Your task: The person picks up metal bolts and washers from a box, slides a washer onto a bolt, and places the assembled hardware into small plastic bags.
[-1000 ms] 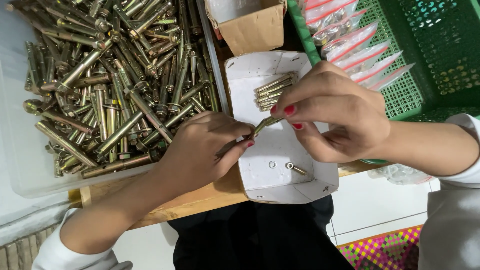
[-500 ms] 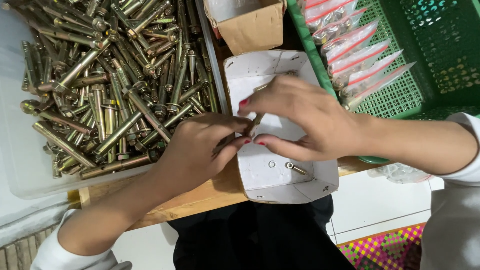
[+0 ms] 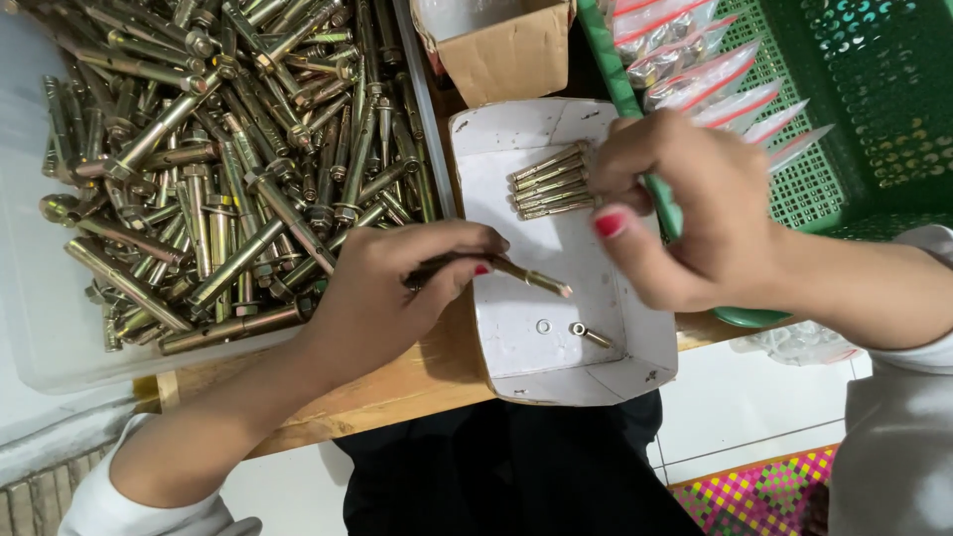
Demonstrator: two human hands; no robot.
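White tray point(image 3: 516, 342): roughly five bolts point(image 3: 551, 181).

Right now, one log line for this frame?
left hand: holds anchor bolt | right hand: at bolt row | white cardboard tray: loose washer

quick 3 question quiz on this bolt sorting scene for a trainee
1. True or false: the left hand holds an anchor bolt over the white cardboard tray.
2. Where does the row of anchor bolts lie: A) green basket B) white cardboard tray C) brown box?
3. What fills the clear plastic bin?

Key: 1 true. 2 B. 3 a loose pile of anchor bolts.
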